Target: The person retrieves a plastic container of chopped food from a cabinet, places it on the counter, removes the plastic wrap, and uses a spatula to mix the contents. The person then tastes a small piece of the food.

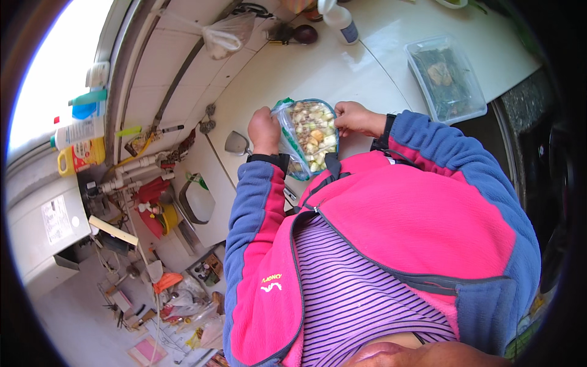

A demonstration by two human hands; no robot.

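Observation:
Before me on the counter is a rectangular container (338,143) of diced pale food (314,124), with some yellowish pieces among it. A clear plastic cover (290,133) with a green edge lies folded back along its left side. At the container's upper left, my left hand (265,130) is closed, gripping the edge of the cover. My right hand (358,118) is at the right side, its fingertips pinched at the container's rim. Whether it also holds some of the cover's edge, I cannot tell. My sleeve and jacket hide part of the near end.
A metal spatula (237,143) lies left of my left hand. On the right stands a clear plastic box (481,110) with dark contents. A white bottle (341,25) is at the back. The sink opening (197,202), pipes and bottles on the sill (78,133) are at left.

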